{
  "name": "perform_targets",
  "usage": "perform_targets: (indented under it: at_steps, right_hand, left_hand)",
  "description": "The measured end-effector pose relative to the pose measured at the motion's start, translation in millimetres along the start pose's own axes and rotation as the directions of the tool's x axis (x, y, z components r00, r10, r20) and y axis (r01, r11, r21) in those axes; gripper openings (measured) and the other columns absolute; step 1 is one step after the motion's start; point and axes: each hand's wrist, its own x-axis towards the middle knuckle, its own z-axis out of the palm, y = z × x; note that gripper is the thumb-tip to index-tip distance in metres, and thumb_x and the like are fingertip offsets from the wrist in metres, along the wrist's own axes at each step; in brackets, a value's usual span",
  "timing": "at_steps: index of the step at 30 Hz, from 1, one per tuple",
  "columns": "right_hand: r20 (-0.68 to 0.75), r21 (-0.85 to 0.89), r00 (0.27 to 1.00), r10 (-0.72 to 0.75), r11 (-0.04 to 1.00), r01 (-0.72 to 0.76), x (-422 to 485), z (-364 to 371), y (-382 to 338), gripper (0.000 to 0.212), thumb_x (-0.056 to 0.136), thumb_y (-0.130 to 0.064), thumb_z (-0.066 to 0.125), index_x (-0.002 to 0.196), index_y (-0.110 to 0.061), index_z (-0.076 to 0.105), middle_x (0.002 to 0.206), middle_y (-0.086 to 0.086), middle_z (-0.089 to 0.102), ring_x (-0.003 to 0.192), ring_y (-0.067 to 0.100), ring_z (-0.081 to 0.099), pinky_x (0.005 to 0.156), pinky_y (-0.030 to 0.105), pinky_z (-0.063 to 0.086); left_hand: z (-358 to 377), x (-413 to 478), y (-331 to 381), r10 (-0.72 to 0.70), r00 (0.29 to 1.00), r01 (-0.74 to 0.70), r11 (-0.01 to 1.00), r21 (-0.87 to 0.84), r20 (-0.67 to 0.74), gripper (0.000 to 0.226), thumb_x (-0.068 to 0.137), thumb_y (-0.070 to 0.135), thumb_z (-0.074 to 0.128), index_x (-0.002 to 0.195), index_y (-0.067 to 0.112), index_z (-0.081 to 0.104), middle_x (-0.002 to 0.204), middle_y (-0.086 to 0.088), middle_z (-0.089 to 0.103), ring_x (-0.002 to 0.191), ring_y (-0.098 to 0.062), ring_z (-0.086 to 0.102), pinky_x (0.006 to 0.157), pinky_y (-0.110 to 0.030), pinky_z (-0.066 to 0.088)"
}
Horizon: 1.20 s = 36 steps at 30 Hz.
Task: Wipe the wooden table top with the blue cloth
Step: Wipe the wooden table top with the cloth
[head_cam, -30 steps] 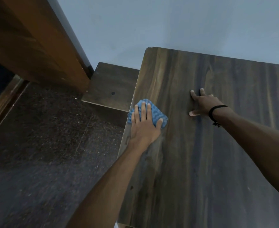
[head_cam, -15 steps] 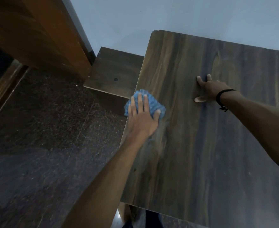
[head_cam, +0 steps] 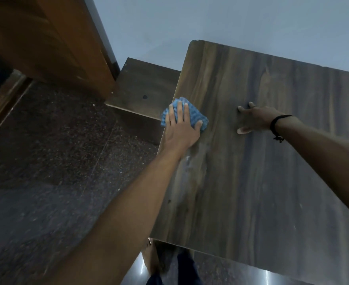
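A person's left hand (head_cam: 179, 130) pressed flat, fingers straight, on a crumpled blue cloth (head_cam: 194, 117) at the nine o'clock edge of the dark wood-grain table top (head_cam: 251, 182). The right hand (head_cam: 256, 120) lay splayed at the cloth's three o'clock, holding nothing. Soft and light, the cloth would likely bunch and was best driven under the palm.

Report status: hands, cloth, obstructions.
Left hand presses blue cloth flat, left edge of table top. Right hand flat on the wood, bracing. In the way: only that right hand.

Dim, soft-edged wide-angle view; floor (head_cam: 140, 270) glare below.
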Motion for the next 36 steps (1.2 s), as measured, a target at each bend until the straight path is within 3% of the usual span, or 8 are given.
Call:
perform_targets:
  at_steps: [5,8,13,21,26,30,36]
  right_hand:
    - [0.034,0.019,0.999,0.009,1.0,-0.01,-31.0,24.4,-2.2,0.119,0.075,-0.064,0.076,0.159,-0.037,-0.003,0.168,0.004,-0.008,0.148,0.033,0.03,0.112,0.045,0.035]
    - [0.044,0.036,0.999,0.009,0.999,-0.011,-41.3,46.1,-6.7,0.124,0.072,-0.064,0.078,0.158,-0.04,-0.009,0.167,0.003,-0.014,0.15,0.039,0.022,0.115,0.048,0.031]
    - [-0.014,0.032,0.999,0.029,0.999,-0.029,-40.2,55.5,-17.4,0.123,0.076,-0.053,0.08,0.16,-0.032,-0.008,0.167,0.013,-0.01,0.146,0.047,0.025,0.116,0.048,0.03]
    - [-0.039,0.017,0.999,0.011,1.0,-0.01,-37.8,55.8,-14.8,0.123,0.077,-0.048,0.082,0.161,-0.027,-0.005,0.166,0.018,-0.008,0.147,0.041,0.028,0.117,0.045,0.028]
    - [-0.071,0.022,0.997,-0.015,1.0,0.016,-40.9,58.9,-13.3,0.123,0.076,-0.049,0.083,0.161,-0.028,-0.004,0.167,0.018,-0.007,0.144,0.04,0.033,0.113,0.044,0.032]
    - [-0.087,0.006,0.996,-0.032,0.999,0.033,-43.6,62.2,-11.5,0.121,0.077,-0.051,0.081,0.161,-0.027,-0.004,0.166,0.019,-0.006,0.143,0.041,0.034,0.112,0.046,0.034]
    - [-0.076,0.012,0.996,-0.055,0.998,0.056,-43.0,61.0,-11.8,0.119,0.081,-0.05,0.079,0.161,-0.023,-0.006,0.166,0.02,-0.008,0.145,0.039,0.032,0.113,0.046,0.033]
  left_hand:
    - [42.2,-127.3,-22.4,0.052,0.997,-0.053,0.999,-0.014,-0.065,0.078,0.101,0.06,0.023,0.159,0.012,0.007,0.167,-0.01,-0.001,0.153,-0.033,-0.005,0.124,-0.048,0.001]
    - [55.9,-175.3,-28.2,0.065,0.997,-0.064,0.998,0.022,-0.033,0.078,0.101,0.063,0.02,0.159,0.011,0.01,0.167,-0.01,0.001,0.153,-0.033,-0.004,0.123,-0.048,0.003]
    - [46.4,-141.5,-9.0,0.046,0.998,-0.045,0.999,-0.017,0.051,0.081,0.1,0.061,0.022,0.158,0.014,-0.008,0.165,-0.007,-0.019,0.149,-0.032,-0.022,0.119,-0.046,-0.015]
    - [17.2,-26.0,46.9,0.074,0.991,-0.072,0.997,-0.02,0.108,0.079,0.102,0.057,0.023,0.158,0.012,-0.009,0.165,-0.008,-0.018,0.149,-0.033,-0.023,0.121,-0.047,-0.014]
    - [33.2,-92.7,38.1,0.108,0.994,-0.107,0.994,-0.027,0.035,0.078,0.102,0.056,0.027,0.159,0.012,-0.002,0.166,-0.008,-0.012,0.15,-0.032,-0.018,0.119,-0.044,-0.016]
    - [51.4,-174.9,22.8,0.172,0.979,-0.173,0.985,0.001,0.108,0.077,0.102,0.059,0.021,0.159,0.016,-0.006,0.165,-0.005,-0.016,0.15,-0.03,-0.022,0.119,-0.041,-0.017]
    - [45.4,-143.9,34.9,0.11,0.979,-0.119,0.992,0.047,0.169,0.079,0.1,0.062,0.021,0.158,0.02,-0.013,0.164,-0.002,-0.022,0.148,-0.028,-0.026,0.12,-0.044,-0.015]
